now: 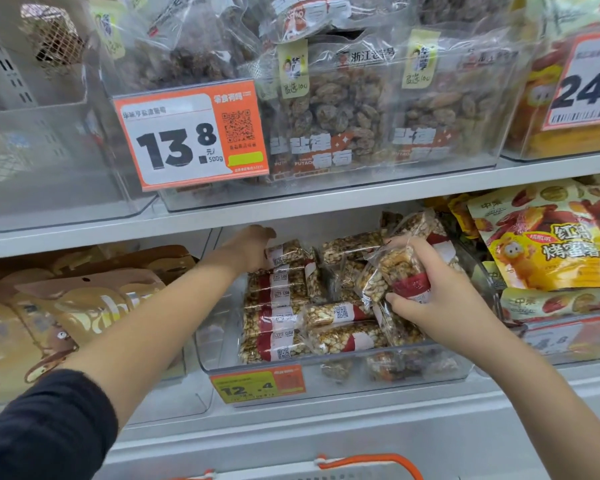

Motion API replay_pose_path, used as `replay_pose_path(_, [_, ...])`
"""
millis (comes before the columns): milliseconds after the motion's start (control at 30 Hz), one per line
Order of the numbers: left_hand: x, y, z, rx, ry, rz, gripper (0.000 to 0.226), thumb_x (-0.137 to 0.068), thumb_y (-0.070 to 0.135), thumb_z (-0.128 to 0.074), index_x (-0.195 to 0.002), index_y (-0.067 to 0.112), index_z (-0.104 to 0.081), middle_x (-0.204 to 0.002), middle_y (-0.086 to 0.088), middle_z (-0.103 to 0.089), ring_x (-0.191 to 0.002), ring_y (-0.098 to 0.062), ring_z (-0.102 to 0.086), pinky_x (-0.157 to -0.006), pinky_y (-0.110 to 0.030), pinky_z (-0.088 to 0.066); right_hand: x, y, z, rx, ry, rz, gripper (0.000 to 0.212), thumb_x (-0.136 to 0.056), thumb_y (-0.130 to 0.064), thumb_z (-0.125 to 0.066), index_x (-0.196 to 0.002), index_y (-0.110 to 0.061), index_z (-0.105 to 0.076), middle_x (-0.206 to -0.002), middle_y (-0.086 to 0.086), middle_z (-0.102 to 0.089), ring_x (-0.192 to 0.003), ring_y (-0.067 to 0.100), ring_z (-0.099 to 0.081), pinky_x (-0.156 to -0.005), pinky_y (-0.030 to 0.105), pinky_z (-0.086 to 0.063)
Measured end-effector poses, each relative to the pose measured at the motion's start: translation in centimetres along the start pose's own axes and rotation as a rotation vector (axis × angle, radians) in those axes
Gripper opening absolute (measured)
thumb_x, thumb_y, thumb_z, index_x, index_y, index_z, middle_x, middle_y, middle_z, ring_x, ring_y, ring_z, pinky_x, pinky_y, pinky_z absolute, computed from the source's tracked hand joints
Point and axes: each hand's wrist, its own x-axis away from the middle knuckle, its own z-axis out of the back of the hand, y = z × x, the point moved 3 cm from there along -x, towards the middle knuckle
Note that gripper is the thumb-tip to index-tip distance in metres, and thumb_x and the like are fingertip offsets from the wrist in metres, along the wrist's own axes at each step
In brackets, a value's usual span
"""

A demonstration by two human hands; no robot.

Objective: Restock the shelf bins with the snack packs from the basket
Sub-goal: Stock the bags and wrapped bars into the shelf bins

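Head view: at centre frame a clear shelf bin (326, 367) holds stacked nut-bar snack packs (274, 320). The right hand (430, 299), right of centre, grips one snack pack (397, 271) over the bin's right side. The left hand (253, 249) reaches to the bin's back left, touching a pack; its fingers are hidden. An orange basket handle (371, 462) shows at the bottom edge.

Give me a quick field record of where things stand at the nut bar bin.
left hand: reaches to the back of the bin, fingers hidden behind bars
right hand: grips one nut bar above the bin's right side
bin: clear, lower shelf, bars stacked in it
price tag: on bin front, reads 12.4
basket: orange handle at the bottom edge
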Motion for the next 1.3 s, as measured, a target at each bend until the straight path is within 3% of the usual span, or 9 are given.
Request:
replay_pose_path(100, [4.8,4.1,2.1,0.367,0.196,-0.145,0.042,-0.09,0.031,-0.062,-0.13,0.023,-0.051,-0.132,0.005,-0.054,-0.115,-0.01,-0.053,-0.092,-0.016,-0.04,0.0,0.0,0.1,-0.002,0.008,-0.008,0.063,-0.081,-0.014,-0.069,-0.106,-0.06,-0.035,-0.079,0.022,-0.063,-0.045,0.022,-0.048,-0.049,0.035,-0.045])
replay_pose_path(233, [10.7,10.5,1.5,1.055,-0.06,-0.34,0.046,-0.084,0.039,-0.062,-0.127,0.025,-0.053,-0.122,0.007,-0.061,-0.11,-0.005,-0.06,-0.092,-0.024,-0.051,-0.1,-0.4,-0.3,-0.07,-0.024,0.019,0.057,-0.079,-0.009,-0.07,-0.106,-0.053,-0.045,-0.089,-0.009,-0.067,-0.067,0.012,-0.063,-0.063,0.025,-0.051])
replay_pose_path(433, [10.6,10.2,1.0,0.964,0.02,-0.377,0.058,-0.087,0.022,-0.067,-0.137,0.035,-0.041,-0.134,0.015,-0.048,-0.121,-0.002,-0.048,-0.1,-0.019,-0.041,0.2,-1.5,-0.2,-0.251,-0.133,0.047,0.049,-0.081,0.0,-0.068,-0.11,-0.037,-0.054,-0.099,-0.012,-0.067,-0.085,0.009,-0.066,-0.069,0.021,-0.053])
replay_pose_path(567, [11.0,9.3,0.9,1.171,-0.005,-0.235,0.042,-0.091,0.016,-0.06,-0.129,0.027,-0.047,-0.116,-0.001,-0.062,-0.102,-0.012,-0.063,-0.085,-0.027,-0.053,0.1,-2.5,-0.9,-0.315,-0.189,0.053,0.057,-0.079,-0.002,-0.072,-0.116,-0.043,-0.054,-0.109,-0.016,-0.065,-0.09,0.01,-0.067,-0.077,0.027,-0.056])
replay_pose_path(667, [11.1,8.3,0.4,1.599,-0.325,0.02,0.033,-0.097,0.015,-0.036,-0.125,-0.001,-0.042,-0.099,-0.025,-0.066,-0.069,-0.024,-0.068,-0.053,-0.027,-0.055,-0.2,-2.4,-0.7,-0.404,-0.097,0.012,0.064,-0.079,-0.005,-0.073,-0.119,-0.049,-0.05,-0.107,-0.012,-0.067,-0.082,0.01,-0.068,-0.07,0.022,-0.056])
replay_pose_path(867, [11.0,5.9,-0.4,1.848,-0.634,0.221,0.043,-0.087,0.026,-0.047,-0.121,0.0,-0.048,-0.107,-0.019,-0.064,-0.069,-0.02,-0.062,-0.055,-0.027,-0.049,-0.4,-1.7,-0.5,-0.31,-0.021,-0.009,0.056,-0.082,-0.013,-0.072,-0.113,-0.05,-0.046,-0.1,-0.007,-0.068,-0.079,0.026,-0.066,-0.071,0.028,-0.054])
replay_pose_path(967, [10.1,4.8,0.3,1.622,-0.458,0.216,0.054,-0.073,0.022,-0.07,-0.119,0.004,-0.049,-0.092,-0.011,-0.061,-0.069,-0.019,-0.06,-0.059,-0.027,-0.051,-0.4,-1.5,-0.9,-0.298,-0.037,-0.007,0.053,-0.081,-0.011,-0.072,-0.114,-0.045,-0.047,-0.101,-0.005,-0.068,-0.078,0.018,-0.066,-0.068,0.021,-0.053])
replay_pose_path(1100, [7.1,0.8,1.8,0.743,-0.046,0.196,0.059,-0.071,0.024,-0.082,-0.118,0.02,-0.048,-0.107,-0.005,-0.06,-0.094,-0.023,-0.064,-0.079,-0.037,-0.055,-0.3,-1.6,-0.7,-0.295,-0.047,-0.006,0.054,-0.082,-0.011,-0.071,-0.106,-0.052,-0.045,-0.103,-0.016,-0.063,-0.069,0.017,-0.065,-0.06,0.014,-0.05])
replay_pose_path(1300, [2.8,-0.3,1.3,0.185,-0.199,-0.069,0.04,-0.084,0.035,-0.069,-0.116,0.019,-0.052,-0.123,-0.003,-0.054,-0.108,-0.018,-0.051,-0.077,-0.027,-0.042,-0.2,-1.6,-0.3,-0.3,-0.059,-0.008,0.053,-0.083,-0.01,-0.071,-0.101,-0.052,-0.044,-0.102,-0.025,-0.057,-0.089,0.008,-0.06,-0.068,0.012,-0.05])
